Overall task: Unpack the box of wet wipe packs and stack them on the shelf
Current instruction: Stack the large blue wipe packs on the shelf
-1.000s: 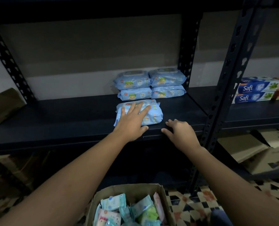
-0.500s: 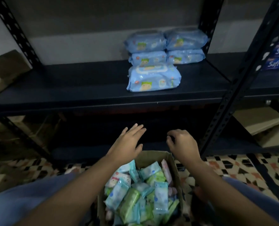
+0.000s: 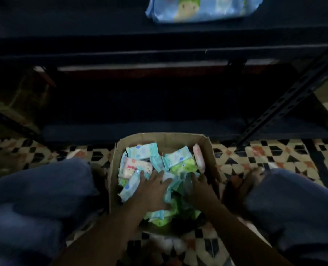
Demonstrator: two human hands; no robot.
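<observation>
Down on the patterned floor tiles (image 3: 274, 156), an open cardboard box (image 3: 209, 148) is seen, filled with a loose jumble of small wet wipe packs (image 3: 153, 152) in pale blue, green and pink. Both hands are lowered into this pile. The left hand (image 3: 155, 189) is laid flat on the packs with its fingers spread and fairly straight, nothing being visibly clasped. The right hand (image 3: 199, 187) is placed just beside it, fingers bent down among the packs; whether a pack is gripped by it cannot be told, since the view is blurred and dim. A pink pack (image 3: 198, 158) is stood on edge against the box's right wall. The box is flanked by two knees in blue trousers (image 3: 44, 189). Beyond the box, a dark metal shelf (image 3: 159, 52) is seen, and on its board, at the top edge of the view, a larger blue wipe pack (image 3: 203, 8) is lying, partly cut off. A perforated black upright (image 3: 293, 95) is slanted across the right side.
</observation>
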